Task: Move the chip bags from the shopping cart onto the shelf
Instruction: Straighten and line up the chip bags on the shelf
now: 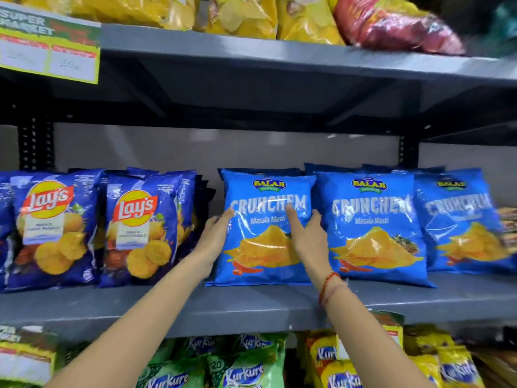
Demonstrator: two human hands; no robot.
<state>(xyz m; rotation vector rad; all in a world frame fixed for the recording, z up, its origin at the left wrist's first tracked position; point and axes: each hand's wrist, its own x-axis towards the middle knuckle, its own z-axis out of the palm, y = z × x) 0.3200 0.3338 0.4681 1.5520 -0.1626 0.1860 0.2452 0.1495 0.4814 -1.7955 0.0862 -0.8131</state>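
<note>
A light-blue Crunchem chip bag (265, 247) stands upright on the grey middle shelf (195, 306). My left hand (214, 236) lies flat against the bag's left edge, fingers stretched upward. My right hand (306, 233) rests on the bag's right front, fingers spread, with a red thread around the wrist. Neither hand wraps around the bag. More bags stand behind it. The shopping cart is out of view.
Two more Crunchem bags (372, 225) stand to the right and dark-blue Lay's bags (140, 231) to the left. Yellow and red bags fill the upper shelf (251, 51). Kurkure bags (243, 371) sit below. A price sign (50, 51) hangs at top left.
</note>
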